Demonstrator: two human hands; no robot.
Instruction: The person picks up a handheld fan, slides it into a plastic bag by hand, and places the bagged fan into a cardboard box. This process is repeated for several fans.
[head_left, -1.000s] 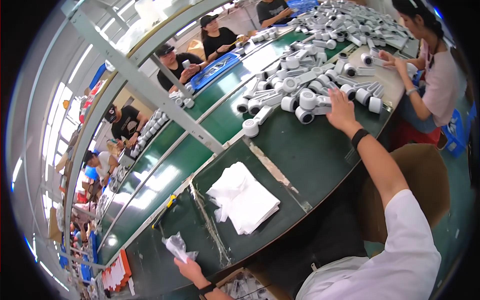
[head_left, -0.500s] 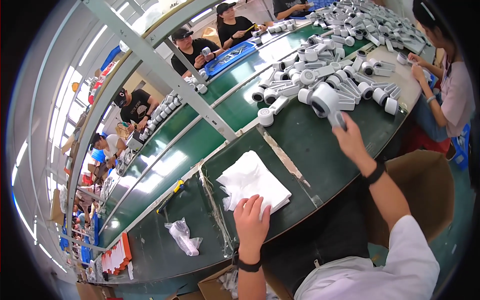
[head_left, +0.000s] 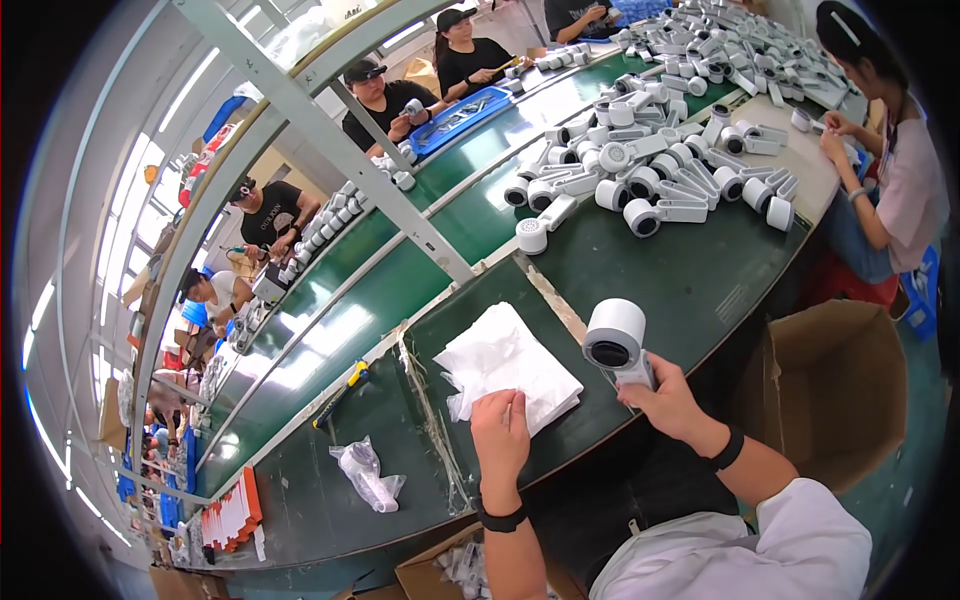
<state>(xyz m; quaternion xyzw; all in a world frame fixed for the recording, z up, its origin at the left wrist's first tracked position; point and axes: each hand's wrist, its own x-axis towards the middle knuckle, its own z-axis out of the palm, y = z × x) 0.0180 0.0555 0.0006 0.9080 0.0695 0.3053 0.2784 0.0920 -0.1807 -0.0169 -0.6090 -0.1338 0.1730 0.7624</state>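
Note:
My right hand point(head_left: 665, 400) is closed around the grey handle of a white handheld device point(head_left: 615, 330) with a round drum head and a dark ring on its face. It holds the device above the table, right of a stack of thin white plastic bags point(head_left: 510, 355). At the near left edge of that stack, my left hand point(head_left: 500, 440) has its fingertips pinched together on the top bag; the pinched bit is mostly hidden. To the left lies a similar device in a clear bag point(head_left: 367, 475).
A large pile of devices point(head_left: 650, 150) covers the far right. A yellow cutter point(head_left: 357, 374) and orange-and-white cartons point(head_left: 232, 515) lie left. An open cardboard box point(head_left: 840, 390) stands to my right. A metal frame point(head_left: 350, 160) crosses before the green conveyor point(head_left: 320, 310); co-workers sit around it.
My right hand has brought the device from beside the pile toward me, near the bag stack. The fingers of my left hand have gone from spread on the bags to pinched.

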